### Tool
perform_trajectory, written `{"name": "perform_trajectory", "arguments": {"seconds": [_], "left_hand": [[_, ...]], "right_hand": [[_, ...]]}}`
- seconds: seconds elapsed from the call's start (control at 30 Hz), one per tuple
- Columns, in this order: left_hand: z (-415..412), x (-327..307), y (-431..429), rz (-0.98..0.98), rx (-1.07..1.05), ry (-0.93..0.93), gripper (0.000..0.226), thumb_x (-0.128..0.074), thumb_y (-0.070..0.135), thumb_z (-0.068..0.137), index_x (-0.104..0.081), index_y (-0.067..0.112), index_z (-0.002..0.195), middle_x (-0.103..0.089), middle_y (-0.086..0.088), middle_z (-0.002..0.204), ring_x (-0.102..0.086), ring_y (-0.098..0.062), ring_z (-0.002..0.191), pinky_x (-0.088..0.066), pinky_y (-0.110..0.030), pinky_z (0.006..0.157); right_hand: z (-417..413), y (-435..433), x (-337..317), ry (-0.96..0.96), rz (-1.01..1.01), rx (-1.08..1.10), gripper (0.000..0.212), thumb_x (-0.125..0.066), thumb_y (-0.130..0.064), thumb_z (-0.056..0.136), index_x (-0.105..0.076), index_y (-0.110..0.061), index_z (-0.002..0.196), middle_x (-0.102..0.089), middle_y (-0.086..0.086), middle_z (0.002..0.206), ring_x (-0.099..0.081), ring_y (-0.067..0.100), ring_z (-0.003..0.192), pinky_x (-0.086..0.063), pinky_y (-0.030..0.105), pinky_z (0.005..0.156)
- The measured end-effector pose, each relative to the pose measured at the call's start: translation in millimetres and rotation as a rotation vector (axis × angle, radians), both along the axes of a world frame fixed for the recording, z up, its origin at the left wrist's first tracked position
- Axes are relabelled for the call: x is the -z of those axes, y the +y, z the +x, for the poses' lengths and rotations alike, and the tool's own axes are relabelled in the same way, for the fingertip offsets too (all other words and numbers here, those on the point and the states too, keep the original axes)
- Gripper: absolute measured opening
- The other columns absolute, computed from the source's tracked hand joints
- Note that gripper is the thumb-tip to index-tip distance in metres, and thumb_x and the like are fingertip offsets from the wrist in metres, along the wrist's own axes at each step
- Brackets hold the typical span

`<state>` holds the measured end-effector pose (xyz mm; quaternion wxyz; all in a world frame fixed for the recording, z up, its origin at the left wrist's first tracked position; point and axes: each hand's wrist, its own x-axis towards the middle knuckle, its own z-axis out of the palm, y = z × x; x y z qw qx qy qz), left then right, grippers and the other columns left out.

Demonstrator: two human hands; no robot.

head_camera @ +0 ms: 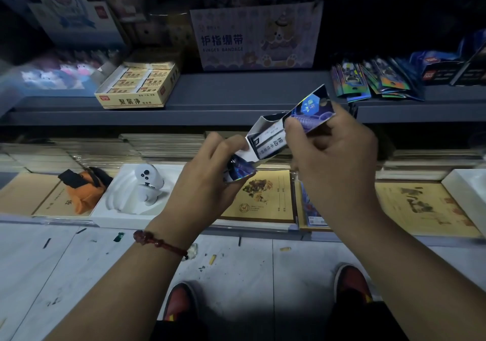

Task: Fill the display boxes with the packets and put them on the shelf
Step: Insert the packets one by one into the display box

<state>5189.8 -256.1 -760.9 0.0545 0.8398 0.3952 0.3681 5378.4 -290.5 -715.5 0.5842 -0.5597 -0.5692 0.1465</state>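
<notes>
Both your hands grip one display box (278, 135): left hand (210, 183) low, right hand (334, 161) at its flap.

The scene is dim overall, darkest in the upper right corner above the grey metal shelf (236, 98), where detail sinks into black. Light is strongest below that shelf: the pale tiled floor (236, 256) and the white moulded foam tray (126, 198) read brightest. The holographic blue-and-white cardboard display box (289, 127) shows small glints of glare. The far left of the shelf is smeared with blur. Straight lines bow toward the frame edges from wide-angle distortion.
</notes>
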Motion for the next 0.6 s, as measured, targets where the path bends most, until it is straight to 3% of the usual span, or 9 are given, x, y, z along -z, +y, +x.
{"name": "perform_trajectory", "arguments": {"seconds": [0.13,0.27,0.33,0.43,0.5,0.6], "left_hand": [[1,1,0,0.029,0.017,-0.011,0.07,-0.086,0.003,0.073,-0.042,0.024,0.123,-0.051,-0.014,0.107,-0.054,-0.018,0.083,-0.057,-0.042,0.059],[1,3,-1,0.042,0.064,-0.011,0.073,-0.083,-0.006,0.07,-0.042,0.022,0.123,-0.05,-0.017,0.105,-0.052,-0.021,0.082,-0.056,-0.044,0.058],[1,3,-1,0.038,0.069,-0.015,0.072,-0.083,-0.006,0.071,-0.042,0.022,0.124,-0.049,-0.017,0.105,-0.052,-0.021,0.082,-0.055,-0.044,0.058],[2,3,0,0.037,0.061,-0.029,0.071,-0.083,-0.005,0.072,-0.042,0.023,0.123,-0.047,-0.013,0.107,-0.052,-0.02,0.082,-0.055,-0.044,0.057],[3,3,0,0.034,0.071,-0.021,0.071,-0.084,-0.003,0.072,-0.042,0.023,0.123,-0.045,-0.01,0.108,-0.051,-0.02,0.082,-0.055,-0.043,0.057],[4,3,-1,0.041,0.087,0.005,0.067,-0.082,0.003,0.075,-0.04,0.023,0.124,-0.042,-0.005,0.11,-0.052,-0.022,0.082,-0.055,-0.043,0.057]], "right_hand": [[-6,2,7,-0.088,-0.037,-0.038,0.018,-0.067,-0.022,0.095,-0.066,-0.009,0.082,-0.066,-0.003,0.064,-0.064,0.015,0.056,-0.051,0.039,0.057],[-15,5,13,-0.175,-0.09,-0.099,0.023,-0.071,-0.016,0.092,-0.06,-0.013,0.072,-0.053,-0.011,0.065,-0.055,0.001,0.063,-0.04,0.014,0.053],[-13,6,11,-0.176,-0.13,-0.108,0.022,-0.072,-0.018,0.091,-0.062,-0.014,0.071,-0.052,-0.012,0.065,-0.053,0.0,0.063,-0.036,0.009,0.054],[-5,5,5,-0.099,-0.19,-0.114,0.021,-0.071,-0.024,0.092,-0.066,-0.011,0.076,-0.065,-0.003,0.066,-0.063,0.012,0.064,-0.048,0.018,0.052],[-1,3,3,-0.061,-0.213,-0.119,0.02,-0.07,-0.023,0.092,-0.067,-0.008,0.08,-0.068,0.002,0.067,-0.067,0.022,0.061,-0.057,0.042,0.054],[-1,0,-1,-0.057,-0.226,-0.122,0.014,-0.07,-0.019,0.092,-0.07,-0.011,0.08,-0.068,0.001,0.062,-0.065,0.016,0.051,-0.056,0.041,0.05]]}}
